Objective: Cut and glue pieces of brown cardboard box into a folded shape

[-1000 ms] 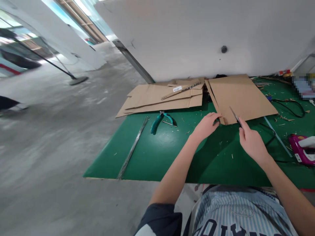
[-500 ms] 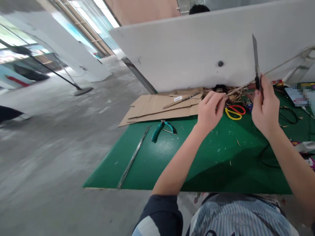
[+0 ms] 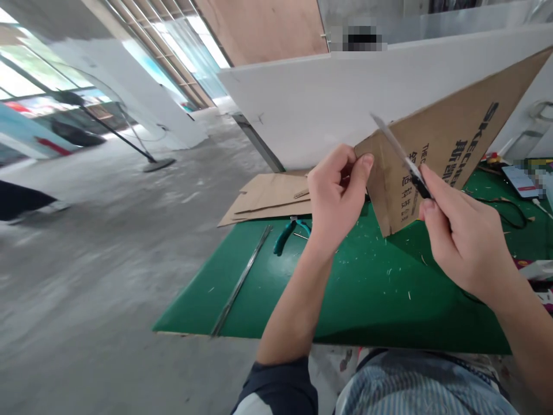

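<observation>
One view: head, looking down over a green work table [image 3: 380,300]
Left hand [image 3: 337,193]: closed, gripping the edge of a tilted brown corrugated cardboard sheet [image 3: 444,132]
Right hand [image 3: 462,242]: closed, pinching a black-handled steel utility knife [image 3: 415,176], blade against the cardboard
Cardboard position: raised above the table's right side
Table items: teal-handled pliers [image 3: 285,236], long thin metal strip [image 3: 239,282], flat stacked brown cardboard [image 3: 270,199]

green work mat [image 3: 367,311] | teal-handled pliers [image 3: 283,237] | metal strip [image 3: 241,280] | flattened cardboard sheets [image 3: 272,199]
</observation>
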Demonstrator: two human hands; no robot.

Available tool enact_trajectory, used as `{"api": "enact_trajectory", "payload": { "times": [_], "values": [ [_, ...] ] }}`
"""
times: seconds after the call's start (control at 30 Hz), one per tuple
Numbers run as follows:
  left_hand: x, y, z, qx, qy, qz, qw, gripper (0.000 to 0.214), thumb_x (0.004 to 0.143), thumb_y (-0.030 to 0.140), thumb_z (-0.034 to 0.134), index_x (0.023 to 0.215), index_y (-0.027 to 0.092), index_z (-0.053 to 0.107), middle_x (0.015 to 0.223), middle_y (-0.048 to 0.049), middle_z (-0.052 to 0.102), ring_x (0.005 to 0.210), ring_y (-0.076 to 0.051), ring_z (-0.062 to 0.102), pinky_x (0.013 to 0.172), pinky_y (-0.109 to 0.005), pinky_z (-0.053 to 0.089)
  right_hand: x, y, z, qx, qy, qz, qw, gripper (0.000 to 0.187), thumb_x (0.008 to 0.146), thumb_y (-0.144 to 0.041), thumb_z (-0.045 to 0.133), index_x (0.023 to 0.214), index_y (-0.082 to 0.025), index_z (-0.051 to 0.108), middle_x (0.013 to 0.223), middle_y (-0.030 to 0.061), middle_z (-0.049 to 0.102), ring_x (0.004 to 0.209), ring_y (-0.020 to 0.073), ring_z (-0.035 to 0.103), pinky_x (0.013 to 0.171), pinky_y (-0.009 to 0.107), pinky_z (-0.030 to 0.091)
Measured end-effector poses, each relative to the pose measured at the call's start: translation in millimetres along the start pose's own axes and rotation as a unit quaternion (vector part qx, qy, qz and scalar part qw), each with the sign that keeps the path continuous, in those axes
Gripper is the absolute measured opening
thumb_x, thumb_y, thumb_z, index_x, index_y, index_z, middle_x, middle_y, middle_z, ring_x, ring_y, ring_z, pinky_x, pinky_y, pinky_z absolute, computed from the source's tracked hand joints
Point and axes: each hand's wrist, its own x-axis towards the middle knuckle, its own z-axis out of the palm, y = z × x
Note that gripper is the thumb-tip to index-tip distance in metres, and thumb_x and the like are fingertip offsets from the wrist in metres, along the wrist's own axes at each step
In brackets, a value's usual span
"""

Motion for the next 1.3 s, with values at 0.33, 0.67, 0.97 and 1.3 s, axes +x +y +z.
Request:
{"api": "enact_trajectory", "payload": {
  "times": [0.33,0.67,0.97,1.3],
  "values": [
    [7,1,-4.9,0.020,0.000,0.024,1.000,0.038,0.093,0.039,0.052,0.066,0.021,0.032,0.056,0.0049,0.026,0.047,-0.007,0.031,0.046,-0.025,0.022,12,-16,-9,-0.051,-0.014,-0.005,0.999,0.047,0.094,-0.021,0.033,0.137,-0.015,0.048,0.082,0.0068,0.065,0.068,0.0154,0.060,0.062,0.026,0.050],
    [15,-4,-6.9,0.011,-0.026,0.033,0.999,0.035,0.092,0.038,0.053,0.066,0.020,0.038,0.057,0.0043,0.028,0.050,-0.008,0.032,0.047,-0.024,0.026,26,-16,-11,-0.080,-0.037,-0.001,0.996,0.045,0.095,-0.023,0.030,0.134,-0.014,0.051,0.080,0.0083,0.065,0.069,0.0178,0.061,0.062,0.029,0.049],
    [18,0,-9.9,0.028,-0.045,-0.020,0.998,0.034,0.092,0.033,0.051,0.066,0.021,0.033,0.058,0.0039,0.028,0.052,-0.009,0.032,0.047,-0.025,0.027,54,-17,-28,-0.101,-0.122,0.007,0.987,0.040,0.094,-0.023,0.033,0.124,-0.013,0.058,0.069,0.0061,0.062,0.058,0.0158,0.056,0.053,0.026,0.037],
    [23,2,-15.0,0.078,-0.031,-0.009,0.996,0.041,0.089,0.034,0.057,0.062,0.020,0.030,0.056,0.0038,0.024,0.051,-0.009,0.027,0.050,-0.027,0.024,38,-22,-14,-0.093,-0.130,0.053,0.986,0.046,0.093,-0.021,0.029,0.134,-0.012,0.048,0.068,0.0069,0.061,0.056,0.0175,0.054,0.053,0.029,0.036]
  ]
}}
